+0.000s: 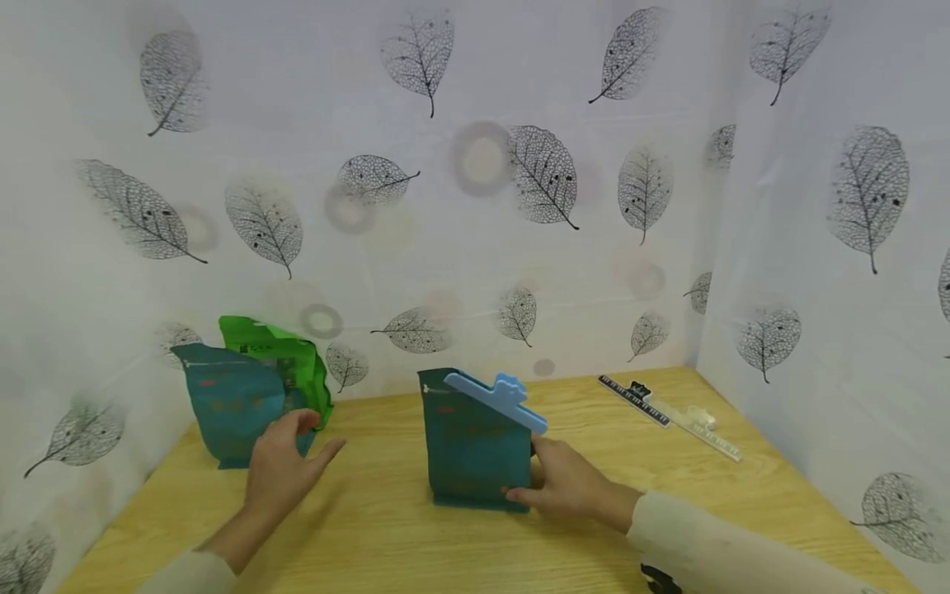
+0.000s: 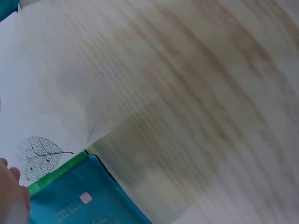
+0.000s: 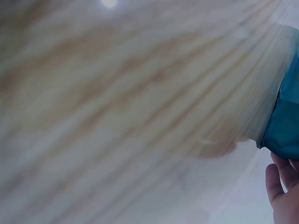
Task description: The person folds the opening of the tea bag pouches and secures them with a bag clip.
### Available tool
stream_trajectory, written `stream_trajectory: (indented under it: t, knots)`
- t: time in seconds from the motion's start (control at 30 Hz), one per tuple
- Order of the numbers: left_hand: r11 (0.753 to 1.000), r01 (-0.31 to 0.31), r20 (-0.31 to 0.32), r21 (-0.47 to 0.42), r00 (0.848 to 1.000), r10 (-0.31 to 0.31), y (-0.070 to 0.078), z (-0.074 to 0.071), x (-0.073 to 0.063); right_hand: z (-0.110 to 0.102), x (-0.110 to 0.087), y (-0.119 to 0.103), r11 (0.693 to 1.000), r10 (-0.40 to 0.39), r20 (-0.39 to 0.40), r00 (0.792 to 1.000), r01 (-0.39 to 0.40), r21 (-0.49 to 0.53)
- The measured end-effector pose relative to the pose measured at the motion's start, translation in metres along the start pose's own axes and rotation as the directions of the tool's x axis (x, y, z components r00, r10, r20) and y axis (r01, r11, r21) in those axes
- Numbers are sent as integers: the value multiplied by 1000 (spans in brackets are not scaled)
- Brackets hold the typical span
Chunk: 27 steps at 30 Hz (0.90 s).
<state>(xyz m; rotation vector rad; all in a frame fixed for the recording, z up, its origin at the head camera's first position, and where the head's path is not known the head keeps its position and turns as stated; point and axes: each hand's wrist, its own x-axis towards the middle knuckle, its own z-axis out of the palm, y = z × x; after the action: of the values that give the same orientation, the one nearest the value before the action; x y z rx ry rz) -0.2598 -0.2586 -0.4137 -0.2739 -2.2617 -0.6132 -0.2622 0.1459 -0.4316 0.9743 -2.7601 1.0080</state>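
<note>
A teal stand-up pouch point(image 1: 475, 454) stands upright in the middle of the table, a light blue clip point(image 1: 499, 402) slanting across its top. My right hand point(image 1: 571, 483) holds this pouch by its lower right edge, thumb over the front and other fingers partly hidden behind. In the right wrist view the fingers point(image 3: 286, 186) are at the pouch's corner point(image 3: 284, 130). To the left, my left hand point(image 1: 285, 466) is raised with thumb and fingers spread, holding nothing. It overlaps a second teal pouch point(image 1: 233, 404), behind which a bright green pouch point(image 1: 322, 384) leans.
On the right of the wood-grain table point(image 1: 386, 544) lie a black clip point(image 1: 634, 400) and a clear clip point(image 1: 705, 433), end to end. A small black object point(image 1: 659, 580) shows under the right sleeve. Leaf-printed white sheeting point(image 1: 475, 264) encloses the back and sides.
</note>
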Motion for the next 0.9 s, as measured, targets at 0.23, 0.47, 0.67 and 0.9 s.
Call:
stream_trajectory:
  t: [0.23, 0.47, 0.67, 0.9]
  knots:
    - [992, 108, -38, 67, 994, -106, -14, -5, -3, -5, -5, 7, 1000, 25, -11, 1000, -25, -4]
    - [971, 220, -61, 92, 975, -215, -24, -8, -2, -12, -11, 14, 999, 53, -26, 998, -52, 9]
    - [941, 330, -106, 74, 941, -321, -32, -10, -3, -14, -13, 20, 998, 67, -54, 996, -68, -7]
    - [874, 479, -56, 87, 878, -475, -46, -15, 0, -19, -19, 28, 994, 106, -77, 991, -108, -26]
